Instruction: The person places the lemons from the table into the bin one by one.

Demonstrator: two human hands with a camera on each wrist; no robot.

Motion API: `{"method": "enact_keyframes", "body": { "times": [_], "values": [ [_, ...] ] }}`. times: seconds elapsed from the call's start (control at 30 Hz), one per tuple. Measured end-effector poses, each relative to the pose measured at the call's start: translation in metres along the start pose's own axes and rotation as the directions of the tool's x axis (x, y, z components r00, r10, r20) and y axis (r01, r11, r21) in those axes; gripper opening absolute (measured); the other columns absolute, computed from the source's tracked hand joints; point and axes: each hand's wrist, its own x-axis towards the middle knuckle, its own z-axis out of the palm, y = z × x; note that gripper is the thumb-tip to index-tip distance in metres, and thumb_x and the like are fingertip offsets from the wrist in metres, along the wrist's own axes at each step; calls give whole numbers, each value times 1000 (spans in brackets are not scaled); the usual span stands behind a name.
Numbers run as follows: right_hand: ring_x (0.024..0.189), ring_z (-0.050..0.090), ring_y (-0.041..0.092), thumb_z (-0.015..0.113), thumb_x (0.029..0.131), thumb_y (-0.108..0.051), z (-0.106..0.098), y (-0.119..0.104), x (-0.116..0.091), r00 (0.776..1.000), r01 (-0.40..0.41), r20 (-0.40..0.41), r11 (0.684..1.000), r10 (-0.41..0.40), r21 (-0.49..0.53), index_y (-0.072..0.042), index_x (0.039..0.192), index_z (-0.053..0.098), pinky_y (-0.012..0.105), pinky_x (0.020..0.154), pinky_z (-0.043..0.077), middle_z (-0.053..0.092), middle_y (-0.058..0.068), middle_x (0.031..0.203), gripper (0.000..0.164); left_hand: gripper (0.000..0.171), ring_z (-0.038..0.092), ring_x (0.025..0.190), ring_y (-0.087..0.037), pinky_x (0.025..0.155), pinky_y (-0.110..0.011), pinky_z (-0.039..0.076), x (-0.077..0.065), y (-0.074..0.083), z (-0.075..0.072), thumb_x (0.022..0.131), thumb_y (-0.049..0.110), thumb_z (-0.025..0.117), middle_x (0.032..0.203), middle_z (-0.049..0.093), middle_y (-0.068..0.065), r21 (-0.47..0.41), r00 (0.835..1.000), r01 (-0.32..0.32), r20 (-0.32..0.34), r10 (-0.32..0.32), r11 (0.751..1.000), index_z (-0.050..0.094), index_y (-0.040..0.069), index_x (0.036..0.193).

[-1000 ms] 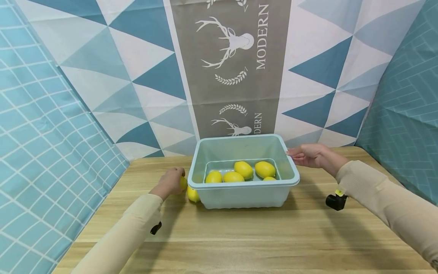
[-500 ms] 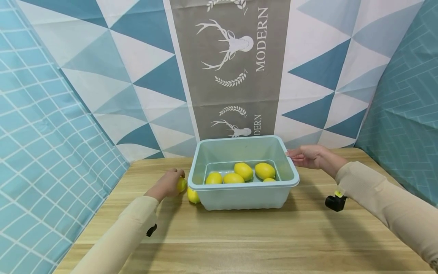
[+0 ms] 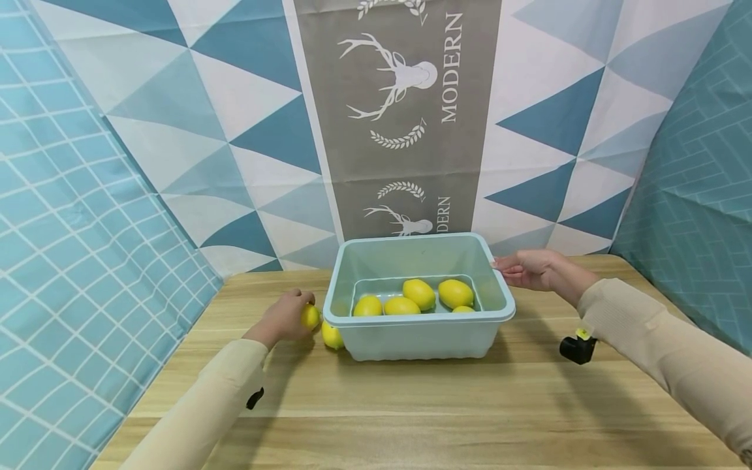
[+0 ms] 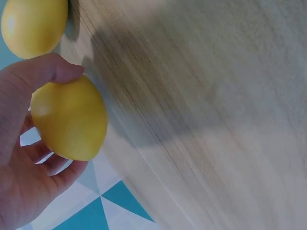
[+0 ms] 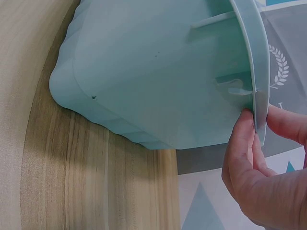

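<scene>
A pale blue-green plastic basin (image 3: 411, 336) stands on the wooden table with several yellow lemons (image 3: 455, 294) inside. Left of it, my left hand (image 3: 286, 316) holds a lemon (image 4: 72, 120), thumb on one side and fingers curled round the other in the left wrist view. Another lemon (image 3: 332, 335) lies against the basin's left wall, close to the held one. On the right side, my right hand (image 3: 531, 269) pinches the basin's rim (image 5: 260, 72) between thumb and fingers, the fingers under the rim's edge.
The wooden table (image 3: 399, 418) reaches forward to a patterned cloth backdrop (image 3: 247, 117). Blue checked cloth (image 3: 76, 228) hangs along the left edge, and teal cloth (image 3: 693, 196) along the right. Beneath the right sleeve hangs a small black device (image 3: 578, 349).
My left hand has shifted slightly left with its lemon, widening the gap to the basin. My right hand keeps its place on the rim.
</scene>
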Motion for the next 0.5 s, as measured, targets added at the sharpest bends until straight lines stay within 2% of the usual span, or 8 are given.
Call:
{"method": "enact_keyframes", "body": {
  "times": [0.23,0.5],
  "values": [
    [84,64,8,64,90,-9,-1,2,-1,1000,-6,-3,1000,6,-3,-6,118,49,20,83,57,64,-3,90,32,44,48,83,-26,64,-36,46,-3,3,-4,69,24,78,94,53,-12,53,1000,-4,-5,4,999,58,8,105],
    [80,63,7,61,92,-8,0,0,-2,1000,8,17,1000,-8,-15,-5,115,50,19,81,57,64,-3,86,26,45,47,81,-25,64,-35,44,-5,1,-5,67,22,80,94,52,-12,57,1000,5,-10,-4,998,57,8,103]
  ]
}}
